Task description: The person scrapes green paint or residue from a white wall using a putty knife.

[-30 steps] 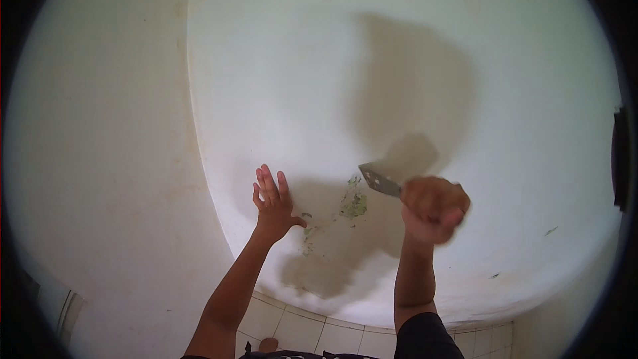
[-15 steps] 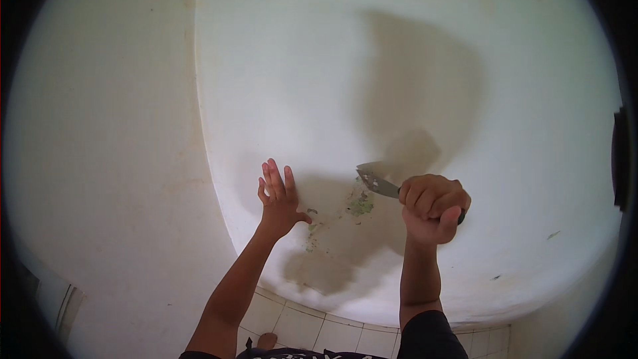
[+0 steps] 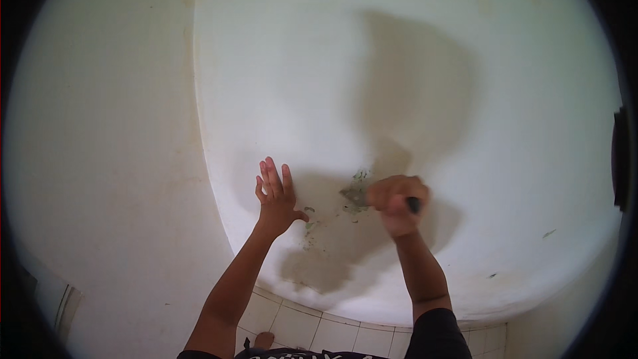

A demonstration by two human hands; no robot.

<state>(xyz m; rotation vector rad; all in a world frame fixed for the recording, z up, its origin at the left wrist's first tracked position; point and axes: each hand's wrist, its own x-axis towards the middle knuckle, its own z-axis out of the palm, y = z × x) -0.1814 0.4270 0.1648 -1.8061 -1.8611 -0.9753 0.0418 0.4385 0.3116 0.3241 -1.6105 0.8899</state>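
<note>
Gripped in my right hand [image 3: 399, 201] is a trowel [image 3: 355, 197] with a pointed grey metal blade and a dark handle. Its tip points left over a chipped greenish patch [image 3: 360, 175] on the white wall [image 3: 286, 93]; the hand is slightly blurred and hides part of the patch. My left hand [image 3: 276, 198] rests against the wall to the left of the patch, fingers stretched out and thumb apart. Beside its thumb lie small flaked spots [image 3: 311, 226].
A vertical corner [image 3: 198, 113] joins a second wall [image 3: 113, 146] on the left. White floor tiles [image 3: 296, 327] run along the wall's foot, with a bare foot [image 3: 264, 340] on them. At the right edge is a dark object [image 3: 619, 159]. Shadows fall across the wall.
My right hand has moved left and the trowel's tip has gone lower, across the chipped patch. The left hand stays nearly where it was.
</note>
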